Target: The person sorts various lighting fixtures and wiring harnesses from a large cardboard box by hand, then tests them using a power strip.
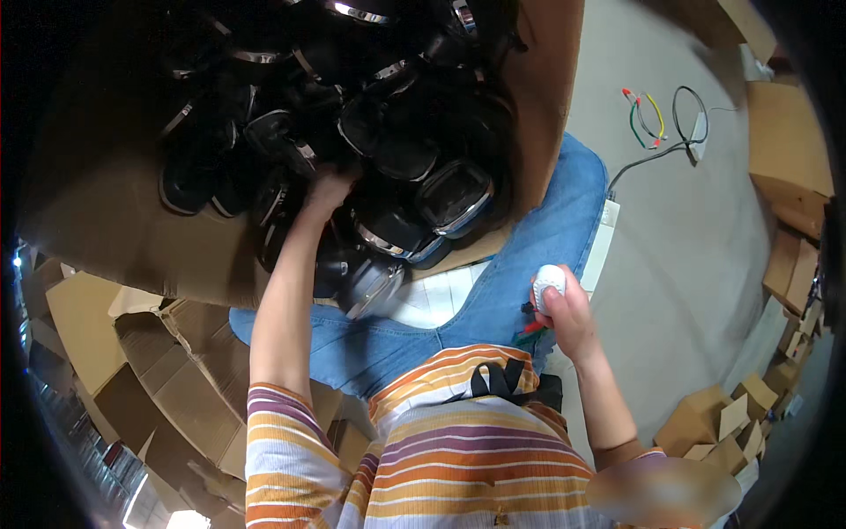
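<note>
A large brown cardboard box (132, 251) in front of me is heaped with several glossy black rounded pieces with chrome-coloured rims (454, 198). Into this pile reaches my left hand (330, 189), its blurred fingers partly hidden against the black pieces. Whether it grips one I cannot make out. One black piece with a silver rim (374, 284), smeared by motion, lies at the box's near edge above my lap. Over my right thigh, my right hand (573, 319) is closed around a white, round-ended object with a ribbed surface (549, 280). Something red (531, 328) and black shows just below that hand.
Loose red, green and yellow leads (648, 119) lie on the grey floor (670, 220) to the right, beside a white power strip (698, 137) with a dark cable. Opened cardboard boxes (189, 370) crowd the left, and more cartons (705, 419) line the right side.
</note>
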Demonstrator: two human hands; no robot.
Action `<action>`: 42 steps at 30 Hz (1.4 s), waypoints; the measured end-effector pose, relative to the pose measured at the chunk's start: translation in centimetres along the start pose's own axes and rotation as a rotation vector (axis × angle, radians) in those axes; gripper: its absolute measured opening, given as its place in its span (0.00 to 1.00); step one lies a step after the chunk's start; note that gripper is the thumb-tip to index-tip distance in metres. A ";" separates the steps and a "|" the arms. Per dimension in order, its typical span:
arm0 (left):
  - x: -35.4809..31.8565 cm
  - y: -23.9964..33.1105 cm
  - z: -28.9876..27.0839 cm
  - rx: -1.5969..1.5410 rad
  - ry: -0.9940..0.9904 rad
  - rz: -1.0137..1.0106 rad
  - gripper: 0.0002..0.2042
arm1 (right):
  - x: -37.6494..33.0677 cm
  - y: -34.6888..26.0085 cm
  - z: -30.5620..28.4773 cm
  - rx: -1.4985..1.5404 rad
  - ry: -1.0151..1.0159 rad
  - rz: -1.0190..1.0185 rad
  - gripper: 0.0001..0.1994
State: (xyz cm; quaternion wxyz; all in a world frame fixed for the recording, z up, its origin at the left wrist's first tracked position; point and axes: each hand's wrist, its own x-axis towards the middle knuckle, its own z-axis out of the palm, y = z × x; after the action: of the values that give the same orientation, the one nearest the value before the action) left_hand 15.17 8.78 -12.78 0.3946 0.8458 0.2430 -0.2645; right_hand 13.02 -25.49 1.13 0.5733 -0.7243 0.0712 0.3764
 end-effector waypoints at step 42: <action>-7.9 10.6 8.2 0.357 0.237 0.387 0.21 | -1.0 -0.2 0.2 -0.031 -0.121 -0.003 0.08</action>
State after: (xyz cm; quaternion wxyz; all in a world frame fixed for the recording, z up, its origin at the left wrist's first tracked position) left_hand 13.80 -5.39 -6.45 0.2513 0.9575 0.0711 -0.1224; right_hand 12.34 -25.56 1.93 0.5660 -0.7089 0.0294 0.4198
